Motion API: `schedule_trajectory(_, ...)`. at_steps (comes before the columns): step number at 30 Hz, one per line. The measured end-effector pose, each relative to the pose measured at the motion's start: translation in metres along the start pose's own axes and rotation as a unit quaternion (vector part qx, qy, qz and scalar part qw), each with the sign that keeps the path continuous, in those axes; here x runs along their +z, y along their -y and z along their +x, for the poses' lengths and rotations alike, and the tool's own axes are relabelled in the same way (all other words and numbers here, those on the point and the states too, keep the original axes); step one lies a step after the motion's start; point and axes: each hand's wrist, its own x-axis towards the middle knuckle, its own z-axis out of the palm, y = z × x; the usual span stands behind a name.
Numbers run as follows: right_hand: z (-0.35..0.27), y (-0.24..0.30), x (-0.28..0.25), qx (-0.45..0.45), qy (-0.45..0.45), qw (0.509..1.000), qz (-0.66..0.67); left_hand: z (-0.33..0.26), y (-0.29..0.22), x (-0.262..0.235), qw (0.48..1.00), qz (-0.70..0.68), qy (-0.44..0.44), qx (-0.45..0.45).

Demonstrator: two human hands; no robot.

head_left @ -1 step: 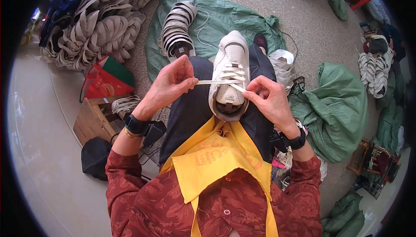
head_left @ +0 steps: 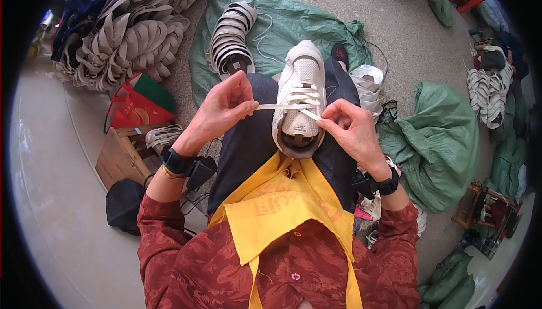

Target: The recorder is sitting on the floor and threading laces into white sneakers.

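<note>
A white shoe upper (head_left: 305, 65) with a mesh front and tongue rests between my knees, its toe pointing away from me. White lace (head_left: 304, 90) runs across its eyelets. On the left, my left hand (head_left: 226, 103) pinches one lace end (head_left: 278, 107) between thumb and fingers, drawn out level and taut from the upper. Close to the right side of the upper, my right hand (head_left: 351, 131) is closed on the other lace end (head_left: 308, 114), which slants back to the lacing. The two lace ends meet over the tongue.
Ahead, a row of nested grey-white shoe uppers (head_left: 234, 29) lies on a green sheet (head_left: 293, 15). Bundled uppers (head_left: 135, 38) pile up at far left, by a red-and-green bag (head_left: 138, 105) on a wooden box (head_left: 121, 159). A green sack (head_left: 435, 145) slumps at right.
</note>
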Motion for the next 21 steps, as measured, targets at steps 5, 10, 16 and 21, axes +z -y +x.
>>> schedule_trajectory(5, -0.002, -0.005, 0.001, 0.010, -0.003, 1.000, 0.020, 0.008, -0.007, -0.008, 1.000, 0.010, 0.002, 0.024)
schedule_trajectory(10, -0.002, 0.002, -0.002, 0.043, 0.023, 0.998, 0.029, 0.023, -0.023, -0.015, 0.998, 0.036, 0.002, 0.056)
schedule_trajectory(16, -0.005, 0.012, -0.005, 0.089, 0.040, 0.994, 0.053, 0.053, -0.032, -0.017, 0.991, 0.092, 0.011, 0.100)
schedule_trajectory(21, -0.008, 0.008, -0.006, 0.098, 0.050, 0.993, 0.043, 0.074, -0.033, -0.016, 0.987, 0.075, 0.044, 0.132)
